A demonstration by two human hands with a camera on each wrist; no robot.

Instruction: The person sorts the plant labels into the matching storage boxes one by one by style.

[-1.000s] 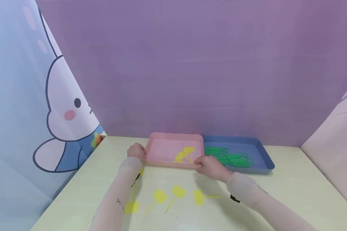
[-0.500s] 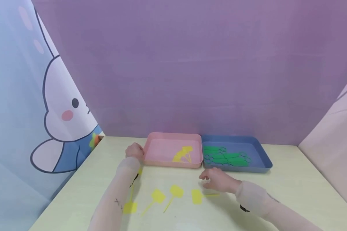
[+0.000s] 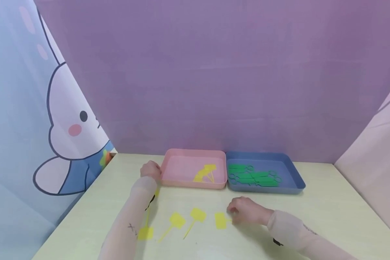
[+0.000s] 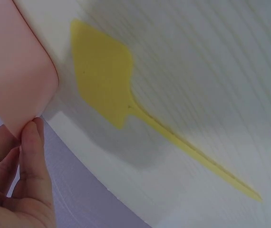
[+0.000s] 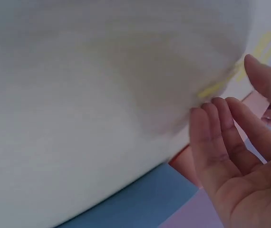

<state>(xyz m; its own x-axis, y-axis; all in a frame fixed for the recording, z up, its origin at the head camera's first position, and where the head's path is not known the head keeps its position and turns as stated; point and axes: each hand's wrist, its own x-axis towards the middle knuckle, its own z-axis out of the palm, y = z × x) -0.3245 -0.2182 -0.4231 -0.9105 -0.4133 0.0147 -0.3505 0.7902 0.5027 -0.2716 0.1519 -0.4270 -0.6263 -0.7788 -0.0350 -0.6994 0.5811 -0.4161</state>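
Note:
My left hand [image 3: 151, 170] pinches the left rim of the pink tray [image 3: 195, 185] between thumb and fingers, plain in the left wrist view. Beside it lies a yellow plant label [image 4: 102, 71] with a pointed stem, partly hidden under my forearm in the head view. My right hand [image 3: 249, 211] hovers over the stem of another yellow plant label [image 3: 220, 220], at the right end of the row. In the right wrist view its thumb and fingers [image 5: 226, 137] stand apart on either side of the stem, holding nothing. More yellow plant labels [image 3: 204, 173] lie inside the pink tray.
A blue tray [image 3: 294, 182] stands against the pink one's right side, with several green flat tags with ring loops [image 3: 253, 177] in it. Other yellow plant labels [image 3: 198, 215] lie on the table. A purple curtain [image 3: 195, 79] closes off the back.
My right hand has come off the front right corner of the pink tray and moved toward me, down to the rightmost plant label. The left hand has stayed on the tray.

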